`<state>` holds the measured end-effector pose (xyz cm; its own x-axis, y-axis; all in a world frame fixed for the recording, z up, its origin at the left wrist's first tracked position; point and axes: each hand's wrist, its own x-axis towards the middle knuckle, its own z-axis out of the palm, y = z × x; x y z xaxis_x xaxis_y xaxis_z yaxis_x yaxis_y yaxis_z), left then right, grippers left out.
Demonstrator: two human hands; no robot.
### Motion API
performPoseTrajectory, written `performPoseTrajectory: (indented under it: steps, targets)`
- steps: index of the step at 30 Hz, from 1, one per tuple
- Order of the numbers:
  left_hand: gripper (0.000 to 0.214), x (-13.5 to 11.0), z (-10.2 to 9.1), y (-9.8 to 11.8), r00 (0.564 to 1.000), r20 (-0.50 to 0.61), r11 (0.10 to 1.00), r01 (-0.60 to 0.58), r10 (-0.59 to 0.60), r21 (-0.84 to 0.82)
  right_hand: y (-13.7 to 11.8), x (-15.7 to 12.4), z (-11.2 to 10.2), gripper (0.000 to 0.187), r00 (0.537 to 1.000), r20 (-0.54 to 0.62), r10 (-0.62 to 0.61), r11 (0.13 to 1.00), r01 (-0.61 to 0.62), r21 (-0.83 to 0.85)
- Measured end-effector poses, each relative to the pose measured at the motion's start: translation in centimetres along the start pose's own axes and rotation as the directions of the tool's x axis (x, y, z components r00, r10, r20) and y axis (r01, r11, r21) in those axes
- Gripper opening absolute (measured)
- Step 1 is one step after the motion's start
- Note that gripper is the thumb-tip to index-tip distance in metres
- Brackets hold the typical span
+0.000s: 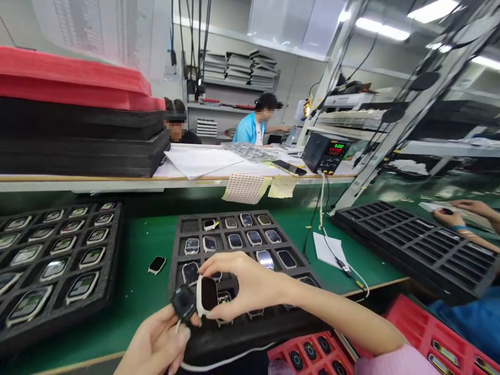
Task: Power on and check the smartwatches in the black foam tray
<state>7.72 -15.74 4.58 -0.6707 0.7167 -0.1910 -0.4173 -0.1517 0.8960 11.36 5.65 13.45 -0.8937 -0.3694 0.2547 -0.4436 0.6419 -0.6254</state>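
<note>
My right hand (246, 284) pinches a small white-rimmed watch body (207, 295) with a dark screen, holding it upright over the near edge of the middle tray. My left hand (158, 341) is closed on a small black charging puck (183, 303) with a white cable, held right against the watch body's left side. Below both hands lies the black foam tray (177, 245), whose compartments hold several watch bodies. One loose watch body (157, 264) lies on the green mat to the tray's left.
A full tray of watch bodies (54, 260) sits at left, an empty black tray (414, 242) at right. A co-worker's hands (459, 213) work at far right. A power supply (326, 152) stands on the raised shelf beside stacked foam (78, 120). Red trays (422, 333) lie near right.
</note>
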Motion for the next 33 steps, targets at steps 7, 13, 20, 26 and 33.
performPoseTrajectory:
  steps: [7,13,20,26,33]
  targets:
    - [0.038,1.0,1.5,1.3,0.985,0.158,0.977,0.031,-0.065,0.212,-0.2,-0.1,1.2,0.037,0.974,0.203,-0.096,0.970,0.137,-0.200]
    - [0.031,1.4,2.0,0.8,0.995,0.103,0.981,-0.023,0.004,0.190,0.5,0.3,0.8,0.034,0.962,0.255,-0.098,0.970,0.149,-0.189]
    - [0.024,1.8,1.5,-0.3,0.998,0.070,0.996,-0.012,0.007,0.085,0.7,-0.2,2.1,0.033,0.969,0.232,-0.085,0.970,0.134,-0.203]
    - [0.026,1.3,1.5,0.0,0.997,0.079,0.999,-0.017,0.014,0.046,1.5,-0.7,3.9,0.031,0.987,0.049,-0.153,0.987,0.155,-0.052]
    - [0.034,1.0,0.7,-0.3,0.992,0.114,0.993,0.041,-0.055,0.114,1.8,-0.6,4.2,0.033,0.985,0.044,-0.164,0.986,0.163,0.025]
